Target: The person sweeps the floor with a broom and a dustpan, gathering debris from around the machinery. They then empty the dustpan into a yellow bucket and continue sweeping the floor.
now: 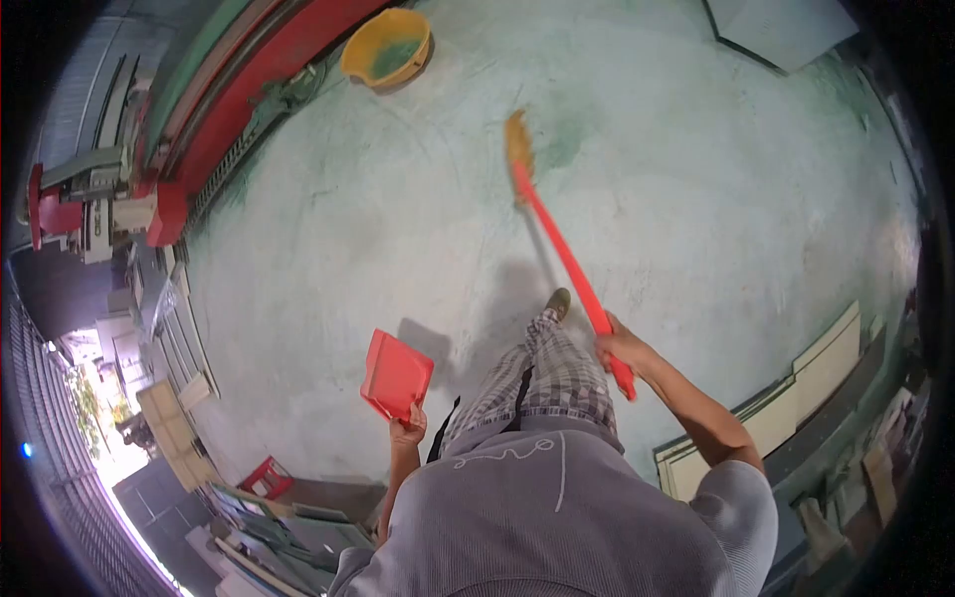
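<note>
My right hand (622, 345) is wrapped round the red handle of a broom (565, 249), near its upper end. The handle slants away from me, and the yellowish bristles (518, 144) are at the floor ahead, slightly blurred. On the other side, my left hand (408, 426) grips a red dustpan (397, 374) by its short handle. The pan is held off to the left of my legs, and its shadow falls on the floor beside it. No debris can be made out in it.
A yellow tub (387, 48) with something greenish inside stands ahead on the pale, green-stained floor (328, 249). Beside it runs a large red and green machine (219, 109). Flat panels (776, 418) lean at the right, with more boards (288, 532) at the lower left.
</note>
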A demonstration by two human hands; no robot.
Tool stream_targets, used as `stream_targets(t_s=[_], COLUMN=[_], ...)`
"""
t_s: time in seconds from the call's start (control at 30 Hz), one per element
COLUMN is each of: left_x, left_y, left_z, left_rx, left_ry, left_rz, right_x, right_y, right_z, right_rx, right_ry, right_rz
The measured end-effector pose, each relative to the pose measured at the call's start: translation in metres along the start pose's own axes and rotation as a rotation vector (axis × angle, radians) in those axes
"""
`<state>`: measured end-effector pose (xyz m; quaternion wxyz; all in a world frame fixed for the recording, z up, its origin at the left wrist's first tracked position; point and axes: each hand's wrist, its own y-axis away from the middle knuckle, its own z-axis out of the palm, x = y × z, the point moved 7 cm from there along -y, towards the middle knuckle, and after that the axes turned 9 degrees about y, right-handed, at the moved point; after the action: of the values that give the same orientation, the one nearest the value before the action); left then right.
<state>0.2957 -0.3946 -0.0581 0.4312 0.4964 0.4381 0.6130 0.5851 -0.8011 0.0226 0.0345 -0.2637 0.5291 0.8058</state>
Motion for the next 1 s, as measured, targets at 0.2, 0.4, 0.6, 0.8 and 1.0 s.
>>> stream_targets(t_s=[0.2, 0.4, 0.6, 0.8, 1.0], left_x=[0.031, 0.061, 0.035, 0.041, 0.012], left_y=[-0.022, -0.003, 0.009, -0.014, -0.001], left_z=[-0.07, -0.06, -0.03, -0.015, -0.019], left_rx=[0.211, 0.204, 0.071, 0.047, 0.028], left_ry=[0.34, 0.605, 0.554, 0.385, 0.409], left_rz=[0.117, 0.079, -0.032, -0.072, -0.12], right_x=[0.054, 0.101, 0.074, -0.067, -0.144], right_y=[-0.053, -0.188, -0.197, -0.153, -0.13], right_z=[0.057, 0.139, 0.002, -0.091, -0.113], right_rx=[-0.558, -0.792, -0.5, -0.201, 0.007], right_ry=[0.173, 0.953, 0.472, 0.542, 0.779], right_rz=[0.356, 0.518, 0.345, 0.341, 0.228])
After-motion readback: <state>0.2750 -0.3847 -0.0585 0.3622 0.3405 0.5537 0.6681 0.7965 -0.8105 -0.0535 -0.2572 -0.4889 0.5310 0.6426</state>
